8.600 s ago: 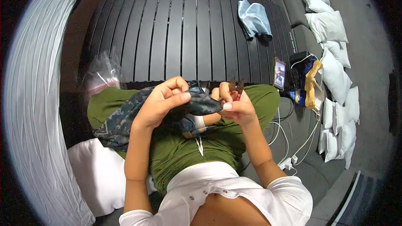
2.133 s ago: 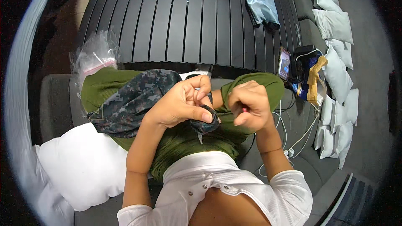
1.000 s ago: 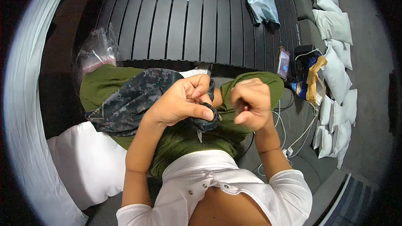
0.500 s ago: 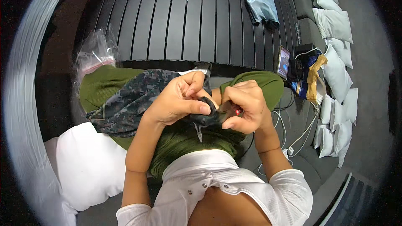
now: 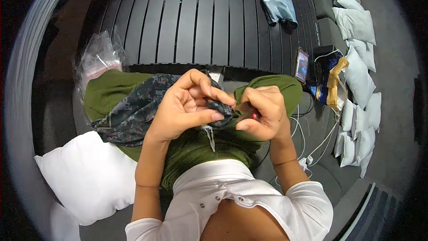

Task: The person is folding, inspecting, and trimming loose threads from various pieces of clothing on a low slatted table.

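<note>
A dark camouflage cloth [image 5: 136, 102] drapes over my green-clad lap, and a bunched dark part of the fabric is up between my hands. My left hand [image 5: 187, 107] pinches that bunch between thumb and fingers. From beneath it dangles a thin whitish strip [image 5: 211, 139]. Close by on the right, my right hand [image 5: 264, 111] is closed, its thumb and curled index finger beside the bunch. A small red spot shows inside its fingers; the rest of what it holds is hidden.
Ahead stands a black slatted table [image 5: 200, 22] with a light blue cloth piece [image 5: 279, 3] on it. A clear plastic bag [image 5: 100, 58] lies left, above a white pillow [image 5: 89, 174]. Right are a phone [image 5: 302, 64], white cables [image 5: 318, 149] and several pale cushions [image 5: 356, 76].
My left index finger has stretched forward over the bunched cloth, and the bunch has turned slightly. The whitish strip shows more. At the left, more of the pillow's corner is uncovered.
</note>
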{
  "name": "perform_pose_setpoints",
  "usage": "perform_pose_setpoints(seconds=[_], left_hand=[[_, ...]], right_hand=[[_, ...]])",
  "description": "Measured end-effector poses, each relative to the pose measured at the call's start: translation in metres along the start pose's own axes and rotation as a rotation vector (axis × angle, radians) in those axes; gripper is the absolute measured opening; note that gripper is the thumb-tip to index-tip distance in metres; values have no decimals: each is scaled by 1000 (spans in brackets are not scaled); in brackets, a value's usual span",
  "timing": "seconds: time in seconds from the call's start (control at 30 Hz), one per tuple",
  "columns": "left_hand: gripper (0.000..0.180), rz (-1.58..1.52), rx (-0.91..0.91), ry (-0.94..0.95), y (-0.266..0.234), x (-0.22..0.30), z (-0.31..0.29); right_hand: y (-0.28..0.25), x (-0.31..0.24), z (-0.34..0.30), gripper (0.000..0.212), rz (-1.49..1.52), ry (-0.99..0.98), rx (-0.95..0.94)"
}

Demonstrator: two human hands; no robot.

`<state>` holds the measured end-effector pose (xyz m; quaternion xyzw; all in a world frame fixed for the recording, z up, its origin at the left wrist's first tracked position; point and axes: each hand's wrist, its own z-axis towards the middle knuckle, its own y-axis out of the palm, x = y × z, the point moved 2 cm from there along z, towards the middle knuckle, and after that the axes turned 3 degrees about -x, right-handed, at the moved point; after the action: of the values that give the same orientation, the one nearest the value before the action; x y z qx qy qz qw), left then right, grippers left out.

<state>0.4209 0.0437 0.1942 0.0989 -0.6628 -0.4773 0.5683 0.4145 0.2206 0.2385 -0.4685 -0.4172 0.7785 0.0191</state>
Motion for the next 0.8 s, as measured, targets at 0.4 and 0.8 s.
perform_pose_setpoints(seconds=[0.4, 0.8], left_hand=[[69, 28, 118, -123, 5, 4, -1], [61, 102, 248, -93, 7, 7, -3]], right_hand=[[0, -13, 5, 40, -175, 70, -3], [-3, -7, -5, 49, 48, 244, 148]])
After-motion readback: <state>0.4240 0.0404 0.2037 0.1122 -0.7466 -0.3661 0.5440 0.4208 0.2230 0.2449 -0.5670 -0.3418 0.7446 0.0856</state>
